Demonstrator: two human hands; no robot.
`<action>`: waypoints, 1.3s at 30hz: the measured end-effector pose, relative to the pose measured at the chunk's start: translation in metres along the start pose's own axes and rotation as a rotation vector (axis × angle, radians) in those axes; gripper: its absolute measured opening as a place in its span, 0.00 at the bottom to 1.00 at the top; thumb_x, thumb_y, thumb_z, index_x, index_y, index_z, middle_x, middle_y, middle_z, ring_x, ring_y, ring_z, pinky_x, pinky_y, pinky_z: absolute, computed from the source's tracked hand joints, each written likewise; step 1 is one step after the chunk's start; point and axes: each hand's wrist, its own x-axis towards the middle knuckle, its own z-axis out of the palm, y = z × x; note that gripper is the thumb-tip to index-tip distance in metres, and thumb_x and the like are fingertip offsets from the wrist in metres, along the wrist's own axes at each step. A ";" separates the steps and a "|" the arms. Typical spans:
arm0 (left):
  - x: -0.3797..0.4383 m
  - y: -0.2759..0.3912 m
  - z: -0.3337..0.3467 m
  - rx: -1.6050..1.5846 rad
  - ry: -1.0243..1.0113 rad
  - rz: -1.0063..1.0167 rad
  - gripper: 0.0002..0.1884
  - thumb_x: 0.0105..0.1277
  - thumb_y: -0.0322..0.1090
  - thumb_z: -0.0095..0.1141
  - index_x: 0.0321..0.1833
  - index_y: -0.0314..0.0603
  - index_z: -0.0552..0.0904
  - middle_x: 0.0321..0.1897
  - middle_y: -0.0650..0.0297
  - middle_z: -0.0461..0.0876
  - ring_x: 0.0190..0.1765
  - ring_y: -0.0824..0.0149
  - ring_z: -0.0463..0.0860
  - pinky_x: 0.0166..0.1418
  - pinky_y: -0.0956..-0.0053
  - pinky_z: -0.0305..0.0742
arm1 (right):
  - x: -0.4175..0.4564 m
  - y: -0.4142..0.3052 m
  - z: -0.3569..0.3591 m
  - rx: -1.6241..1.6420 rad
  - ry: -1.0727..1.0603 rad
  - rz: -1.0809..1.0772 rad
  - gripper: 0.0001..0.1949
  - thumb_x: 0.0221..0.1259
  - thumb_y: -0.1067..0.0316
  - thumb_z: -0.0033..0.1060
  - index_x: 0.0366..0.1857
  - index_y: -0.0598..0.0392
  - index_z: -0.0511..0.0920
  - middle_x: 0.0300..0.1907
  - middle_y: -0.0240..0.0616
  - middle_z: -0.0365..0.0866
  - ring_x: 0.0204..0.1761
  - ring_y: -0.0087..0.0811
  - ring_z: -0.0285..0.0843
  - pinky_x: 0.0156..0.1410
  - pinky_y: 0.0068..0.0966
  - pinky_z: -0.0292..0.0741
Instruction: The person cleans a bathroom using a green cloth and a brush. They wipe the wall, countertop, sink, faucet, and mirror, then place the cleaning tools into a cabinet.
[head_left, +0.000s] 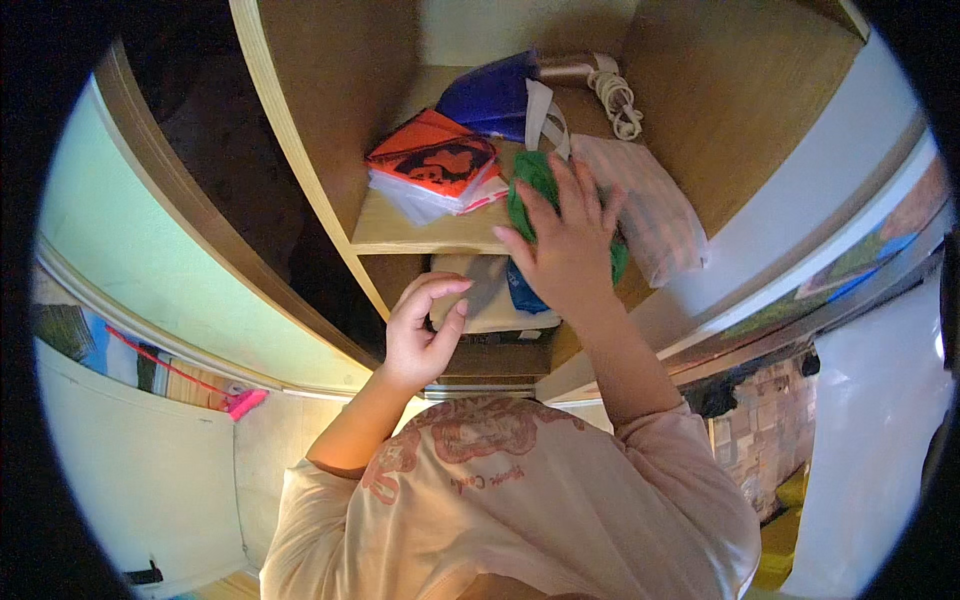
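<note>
My right hand (574, 240) lies spread over a green bag (534, 187) at the front of a wooden shelf; whether its fingers grip the bag cannot be told. Just below this hand a dark blue item (525, 289) shows in front of the lower compartment. My left hand (427, 326) is raised before that compartment, its fingers curved and apart with nothing between them. To the left on the shelf lies an orange packet with a black print (450, 161), on top of clear plastic. Behind it stands a blue bag (487, 97) with white straps. A pink-and-white striped packet (637, 202) rests at the right.
A hair dryer (574, 69) with a coiled white cord (619, 105) is at the back of the shelf. Folded pale cloth (480, 300) fills part of the lower compartment. Wooden cabinet walls rise on both sides. A pink brush (246, 403) on a red handle is far left.
</note>
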 end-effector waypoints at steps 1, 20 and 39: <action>0.001 0.001 0.002 0.015 0.039 0.012 0.13 0.67 0.18 0.59 0.53 0.35 0.83 0.52 0.54 0.83 0.56 0.59 0.83 0.63 0.68 0.75 | 0.009 -0.001 0.004 0.069 -0.012 -0.068 0.32 0.62 0.45 0.67 0.68 0.49 0.76 0.75 0.52 0.66 0.78 0.54 0.59 0.79 0.67 0.48; 0.011 -0.014 -0.015 -0.116 0.097 -0.063 0.14 0.68 0.17 0.58 0.55 0.35 0.84 0.46 0.56 0.88 0.50 0.63 0.87 0.58 0.70 0.80 | 0.071 -0.035 0.040 0.074 -0.377 0.046 0.21 0.67 0.68 0.54 0.64 0.53 0.75 0.39 0.48 0.89 0.37 0.49 0.90 0.41 0.43 0.85; 0.039 0.001 -0.026 -1.027 0.195 -0.559 0.16 0.78 0.28 0.56 0.65 0.36 0.76 0.56 0.59 0.84 0.55 0.65 0.85 0.61 0.66 0.81 | -0.005 -0.061 -0.024 0.467 -0.119 -0.107 0.43 0.54 0.44 0.76 0.73 0.53 0.68 0.74 0.57 0.62 0.74 0.58 0.62 0.74 0.52 0.65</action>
